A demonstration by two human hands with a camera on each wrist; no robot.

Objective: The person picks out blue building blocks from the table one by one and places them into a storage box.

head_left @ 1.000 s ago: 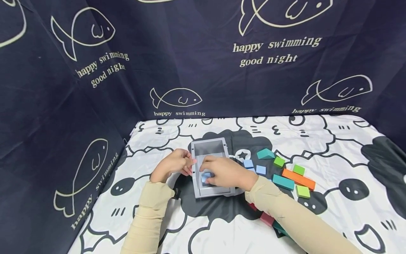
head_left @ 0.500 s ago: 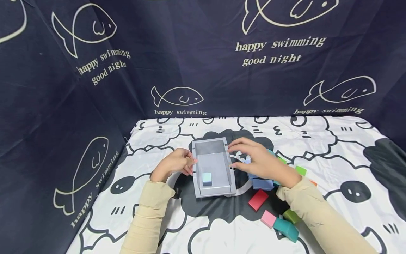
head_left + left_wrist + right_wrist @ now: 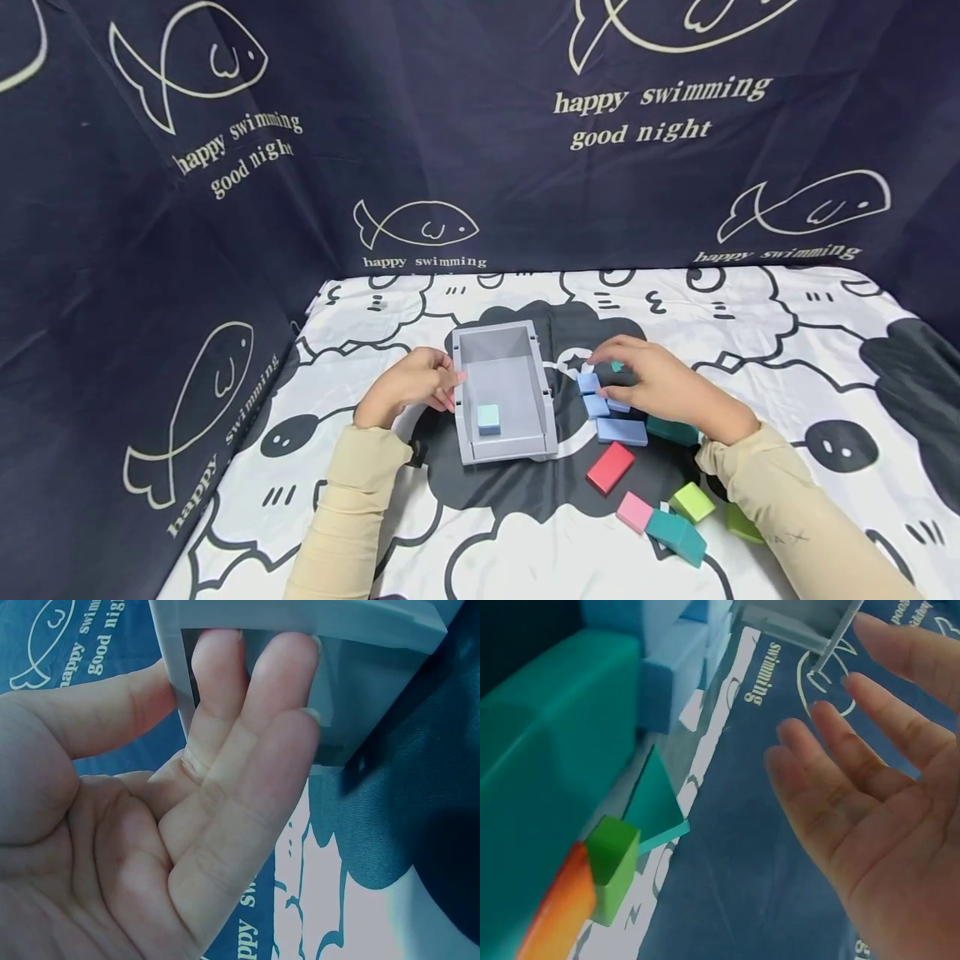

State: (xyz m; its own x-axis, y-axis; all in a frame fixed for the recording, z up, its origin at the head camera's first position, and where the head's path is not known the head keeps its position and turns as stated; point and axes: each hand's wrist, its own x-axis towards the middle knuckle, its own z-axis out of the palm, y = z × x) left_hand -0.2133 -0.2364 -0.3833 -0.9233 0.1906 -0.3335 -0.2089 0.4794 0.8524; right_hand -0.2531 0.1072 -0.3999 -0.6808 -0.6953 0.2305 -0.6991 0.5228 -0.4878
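A grey plastic box (image 3: 504, 454) lies on the cloth with one light blue cube (image 3: 488, 418) inside, near its front left corner. My left hand (image 3: 412, 388) holds the box's left wall; in the left wrist view the thumb is at the rim and the fingers (image 3: 281, 671) are against the wall's outer side. My right hand (image 3: 671, 385) hovers over the blocks right of the box, fingers spread and bent, holding nothing. Closest to its fingertips are small blue cubes (image 3: 588, 383). A teal triangular block (image 3: 656, 802) shows in the right wrist view; in the head view the hand mostly covers it.
Right of the box lie a long blue block (image 3: 622, 432), a red block (image 3: 611, 468), a pink block (image 3: 634, 512), teal blocks (image 3: 677, 537) and a lime block (image 3: 692, 502). An orange block (image 3: 559, 915) and a green block (image 3: 613, 866) appear in the right wrist view. A dark fish-print curtain (image 3: 450, 125) stands behind.
My right hand has let go of the light blue cube inside the box, come out, and moved right over the blocks. My left hand stays at the box's left wall.
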